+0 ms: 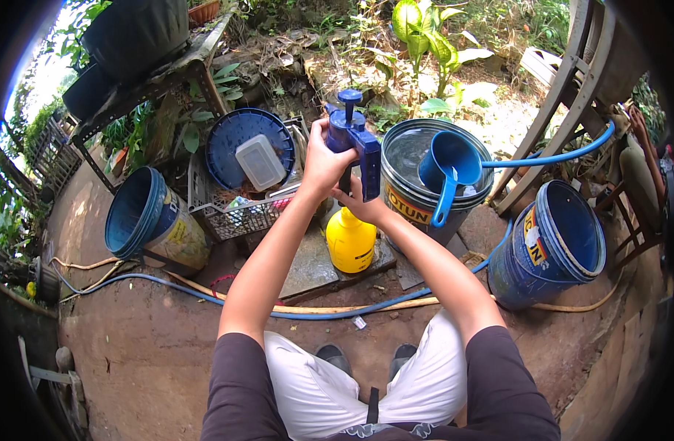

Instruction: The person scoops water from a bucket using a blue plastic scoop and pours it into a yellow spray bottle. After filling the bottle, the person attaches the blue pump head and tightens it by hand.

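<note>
My left hand grips the blue pump head of a pressure sprayer, its plunger knob pointing up. The head is raised above the yellow sprayer bottle, and a dark pump tube shows between them. My right hand is around the bottle's neck, just under the head; its fingers partly hide the neck. The bottle stands upright on a stone slab. Right behind it is a water-filled paint bucket, with a blue dipper at its rim.
A blue hose and a yellowish hose cross the ground before my feet. Paint buckets stand at left and right. Behind my left arm sits a plastic crate holding a blue lid and a clear container.
</note>
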A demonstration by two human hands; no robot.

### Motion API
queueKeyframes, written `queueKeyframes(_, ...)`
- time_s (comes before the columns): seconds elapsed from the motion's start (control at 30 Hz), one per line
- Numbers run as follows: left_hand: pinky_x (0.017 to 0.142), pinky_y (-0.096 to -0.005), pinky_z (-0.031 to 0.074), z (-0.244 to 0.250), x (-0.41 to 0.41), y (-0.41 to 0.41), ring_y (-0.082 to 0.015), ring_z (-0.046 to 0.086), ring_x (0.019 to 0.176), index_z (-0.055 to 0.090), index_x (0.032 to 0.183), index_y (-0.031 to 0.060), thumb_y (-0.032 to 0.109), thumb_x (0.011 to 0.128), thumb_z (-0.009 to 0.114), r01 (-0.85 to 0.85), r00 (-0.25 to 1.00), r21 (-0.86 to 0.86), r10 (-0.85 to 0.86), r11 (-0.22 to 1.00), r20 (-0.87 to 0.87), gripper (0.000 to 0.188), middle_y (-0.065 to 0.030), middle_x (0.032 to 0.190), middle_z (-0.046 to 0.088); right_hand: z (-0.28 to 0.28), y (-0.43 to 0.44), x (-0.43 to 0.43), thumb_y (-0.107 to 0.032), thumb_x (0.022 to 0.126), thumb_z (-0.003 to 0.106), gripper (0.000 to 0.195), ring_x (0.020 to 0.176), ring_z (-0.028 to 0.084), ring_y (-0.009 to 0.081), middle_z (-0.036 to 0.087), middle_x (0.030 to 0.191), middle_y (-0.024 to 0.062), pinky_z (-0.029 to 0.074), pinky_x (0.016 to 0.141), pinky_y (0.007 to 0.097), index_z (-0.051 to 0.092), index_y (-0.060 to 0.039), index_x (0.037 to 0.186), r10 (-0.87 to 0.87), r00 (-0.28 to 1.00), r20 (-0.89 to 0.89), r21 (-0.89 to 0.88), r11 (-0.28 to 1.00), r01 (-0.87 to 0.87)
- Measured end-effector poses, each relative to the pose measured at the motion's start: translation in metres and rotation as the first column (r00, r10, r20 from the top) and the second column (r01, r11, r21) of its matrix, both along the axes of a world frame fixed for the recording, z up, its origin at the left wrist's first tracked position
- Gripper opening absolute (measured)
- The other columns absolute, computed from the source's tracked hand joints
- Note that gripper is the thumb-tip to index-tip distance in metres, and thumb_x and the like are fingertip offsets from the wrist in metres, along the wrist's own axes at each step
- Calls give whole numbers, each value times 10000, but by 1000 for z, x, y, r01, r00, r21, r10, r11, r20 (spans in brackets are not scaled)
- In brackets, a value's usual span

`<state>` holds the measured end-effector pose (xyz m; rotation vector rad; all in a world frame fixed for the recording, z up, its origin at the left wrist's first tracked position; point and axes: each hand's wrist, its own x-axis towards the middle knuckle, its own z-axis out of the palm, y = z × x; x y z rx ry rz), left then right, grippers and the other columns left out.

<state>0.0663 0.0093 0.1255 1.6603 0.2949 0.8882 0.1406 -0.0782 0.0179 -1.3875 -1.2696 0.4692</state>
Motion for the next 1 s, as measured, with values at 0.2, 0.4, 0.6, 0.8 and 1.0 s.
queueKeyframes(0.2, 799, -270, 493, -41, -9, 18, -118, 590, 882, 418, 1168, 43, 51, 694, 751, 9, 1000, -198, -5, 980, 21, 579, -46, 992, 594, 26, -17, -4, -186, 759, 751, 544, 1028, 606, 291, 618, 1122, 185, 473, 900, 373, 536, -33, 1235, 6, 991, 133, -467, 882, 58)
queueKeyframes(0.4, 844, -288, 478, -70, -1, 16, -127, 584, 924, 405, 1171, 51, 40, 712, 728, 58, 998, -260, -62, 964, -10, 561, -45, 1010, 586, -72, -3, 59, -182, 841, 618, 528, 1155, 571, 301, 611, 1197, 204, 443, 982, 385, 471, -9, 1318, 33, 998, 46, -465, 885, -8)
queueKeyframes(0.6, 871, -306, 469, -98, -15, 18, -157, 579, 971, 401, 1174, 43, 58, 695, 729, 33, 994, -229, -57, 973, -96, 581, -73, 1040, 576, -71, -8, 34, -120, 877, 619, 250, 918, 612, 132, 676, 978, 64, 484, 816, 281, 654, -28, 1108, -20, 1000, -2, -542, 840, 16)
queueKeyframes(0.8, 884, -317, 478, -98, -16, 1, -159, 574, 1043, 396, 1217, 38, 31, 730, 695, 50, 970, -166, -87, 985, -226, 571, -79, 1118, 566, -44, -29, 43, -96, 905, 538, 233, 809, 589, 106, 664, 944, 0, 470, 707, 264, 669, -121, 1096, -53, 944, -324, -572, 806, -151)
queueKeyframes(1.0, 867, -317, 492, -120, -21, 5, -174, 608, 976, 424, 1182, 55, 2, 697, 710, 63, 977, -270, -115, 961, -181, 566, -86, 1059, 608, -30, -35, 32, -39, 885, 486, 304, 933, 599, 165, 663, 1047, 80, 488, 726, 307, 650, -70, 1139, -92, 949, -301, -624, 771, -123)
